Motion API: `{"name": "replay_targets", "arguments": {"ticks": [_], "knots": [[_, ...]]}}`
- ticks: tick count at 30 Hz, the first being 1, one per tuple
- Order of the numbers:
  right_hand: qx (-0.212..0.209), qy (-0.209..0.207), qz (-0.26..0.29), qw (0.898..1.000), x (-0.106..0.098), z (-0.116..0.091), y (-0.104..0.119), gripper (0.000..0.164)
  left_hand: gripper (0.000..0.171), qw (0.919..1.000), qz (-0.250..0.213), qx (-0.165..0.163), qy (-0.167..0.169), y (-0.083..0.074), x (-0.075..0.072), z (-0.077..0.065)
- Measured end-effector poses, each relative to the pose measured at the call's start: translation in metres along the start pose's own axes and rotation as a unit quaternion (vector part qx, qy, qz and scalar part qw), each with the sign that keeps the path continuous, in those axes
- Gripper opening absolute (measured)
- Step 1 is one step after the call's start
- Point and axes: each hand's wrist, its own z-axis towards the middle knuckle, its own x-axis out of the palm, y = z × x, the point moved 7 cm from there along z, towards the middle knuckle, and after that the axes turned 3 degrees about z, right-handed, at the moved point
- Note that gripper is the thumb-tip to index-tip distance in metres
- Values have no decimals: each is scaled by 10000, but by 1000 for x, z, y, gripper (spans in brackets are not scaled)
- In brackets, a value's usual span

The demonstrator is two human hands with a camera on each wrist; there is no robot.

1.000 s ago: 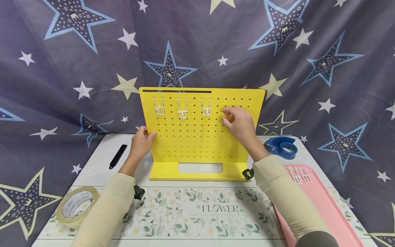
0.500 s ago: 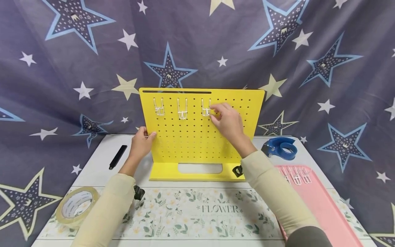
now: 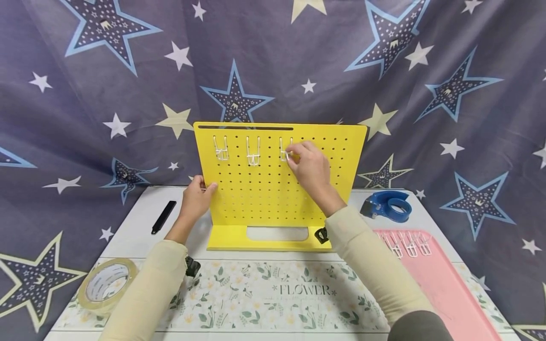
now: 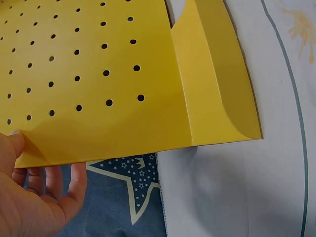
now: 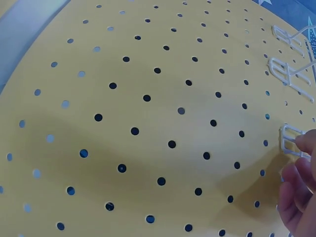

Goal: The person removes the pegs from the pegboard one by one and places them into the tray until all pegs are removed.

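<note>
A yellow pegboard (image 3: 260,199) stands upright on its base. My left hand (image 3: 196,198) grips its left edge; in the left wrist view the thumb (image 4: 15,145) lies on the front face and the fingers go behind. Three white wire hooks hang in the top rows: one at the left (image 3: 221,152), a second hook (image 3: 253,156) beside it, and a third hook (image 3: 283,149) near the middle. My right hand (image 3: 312,170) pinches the third hook's right side between thumb and forefinger. In the right wrist view that hook (image 5: 289,140) is partly hidden by the fingers.
A pink tray (image 3: 448,289) with several white hooks (image 3: 410,244) lies at the right, partly under my right forearm. Behind it sits a blue tape dispenser (image 3: 394,208). At the left are a black strip-shaped object (image 3: 164,218) and a tape roll (image 3: 100,286). A star-patterned curtain hangs behind.
My right hand has moved left across the board, from bare holes to the third hook, and taken hold of it. My left hand stays at the board's edge.
</note>
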Motion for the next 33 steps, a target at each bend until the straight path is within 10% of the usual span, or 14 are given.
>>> {"name": "replay_targets", "arguments": {"ticks": [33], "knots": [[-271, -499, 141, 9983, -24, -9, 3, 4, 37, 10000, 16, 37, 29, -3, 0, -2]]}}
